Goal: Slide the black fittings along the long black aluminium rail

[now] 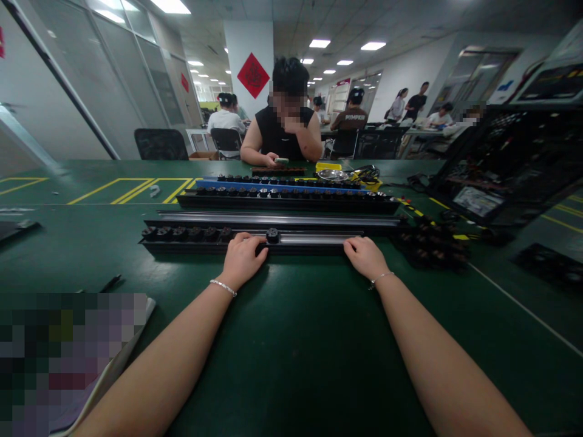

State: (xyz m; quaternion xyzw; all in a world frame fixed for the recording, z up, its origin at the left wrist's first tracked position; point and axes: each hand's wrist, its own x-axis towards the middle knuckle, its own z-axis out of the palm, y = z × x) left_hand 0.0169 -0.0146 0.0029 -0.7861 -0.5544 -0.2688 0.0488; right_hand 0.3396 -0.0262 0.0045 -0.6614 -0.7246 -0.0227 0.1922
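A long black channel rail (314, 247) lies crosswise in front of me. Several black round parts (195, 233) sit in a row at its left end, and a single black round part (272, 235) stands apart nearer the middle. My left hand (243, 258) grips the front wall of this rail, its thumb in front and fingers curled over the top. The index fingertip is right beside the single part. Further right, my right hand (368, 258) is closed on the rail's front edge, fingertips bent over it. What the inner fingers touch is hidden.
Behind lie a second black rail (282, 218), another filled with parts (291, 201) and a blue rail (296, 186). Dark parts are piled (432, 243) at right, near an open black equipment case (483, 164). A person (282, 121) sits opposite; a bag-like item (148, 309) lies front left.
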